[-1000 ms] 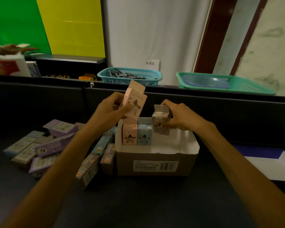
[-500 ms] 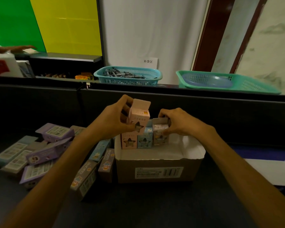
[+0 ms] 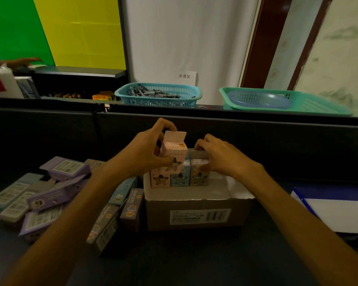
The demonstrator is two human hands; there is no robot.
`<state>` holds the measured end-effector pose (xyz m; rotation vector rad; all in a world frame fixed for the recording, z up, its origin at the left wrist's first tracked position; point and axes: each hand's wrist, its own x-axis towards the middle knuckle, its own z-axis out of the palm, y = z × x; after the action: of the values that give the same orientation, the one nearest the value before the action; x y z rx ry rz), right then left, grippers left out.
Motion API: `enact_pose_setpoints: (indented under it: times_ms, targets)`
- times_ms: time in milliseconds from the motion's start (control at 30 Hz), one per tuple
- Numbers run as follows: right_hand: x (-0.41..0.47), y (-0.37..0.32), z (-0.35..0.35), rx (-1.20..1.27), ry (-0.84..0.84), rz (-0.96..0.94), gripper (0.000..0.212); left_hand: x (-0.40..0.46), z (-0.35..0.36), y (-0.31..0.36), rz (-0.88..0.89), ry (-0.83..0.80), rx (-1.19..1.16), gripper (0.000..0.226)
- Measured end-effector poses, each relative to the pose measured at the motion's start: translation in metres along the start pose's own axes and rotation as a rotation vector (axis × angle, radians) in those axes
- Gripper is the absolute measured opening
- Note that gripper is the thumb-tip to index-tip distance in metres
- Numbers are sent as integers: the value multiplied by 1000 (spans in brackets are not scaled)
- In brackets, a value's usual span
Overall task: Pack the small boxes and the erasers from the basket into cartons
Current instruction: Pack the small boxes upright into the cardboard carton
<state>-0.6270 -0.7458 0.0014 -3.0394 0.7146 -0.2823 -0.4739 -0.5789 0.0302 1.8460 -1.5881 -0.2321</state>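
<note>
- Head view: the left hand [image 3: 147, 153] grips a pink cardboard box with a star-shaped window [image 3: 173, 153], top flap standing open, thumb on the front face and fingers curled round the back; it's held upright just above the back-left corner of the open brown corrugated carton [image 3: 196, 213].
- The right hand [image 3: 217, 157] pinches a tan star-window box [image 3: 198, 172] standing in the carton's back row, fingers over its top flap, thumb on its front.
- That back row: a second pink box [image 3: 160, 180], a pale blue box [image 3: 179, 178], then the tan one, all upright and touching, matte card with star cut-outs.
- The carton's white inner flaps are folded out; a barcode label sits on its front wall.
- Left of it on the dark desk [image 3: 184, 261], a loose heap of flat lilac and grey boxes [image 3: 50, 195].
- Versus half a second ago, the tan box sits lower in the row, and the pink box has come upright and nearer the carton.
</note>
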Motion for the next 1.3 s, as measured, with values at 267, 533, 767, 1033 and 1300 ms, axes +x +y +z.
enact_pose_setpoints:
  times_ms: [267, 533, 767, 1033, 1300]
  targets:
    - [-5, 2, -7, -17, 25, -10, 65, -4, -4, -3, -47, -32, -64, 61]
    - [-13, 12, -12, -48, 34, -6, 68, 0, 3, 0, -50, -206, 352, 63]
    - [-24, 19, -16, -43, -12, 16, 67, 4, 11, 3, -123, -269, 804, 57]
    - [-31, 12, -27, -43, -29, 21, 63, 3, 15, 3, -160, -277, 857, 58]
    - [-38, -18, -49, -28, -27, -24, 62, -23, -17, 10, -213, -40, 746, 63]
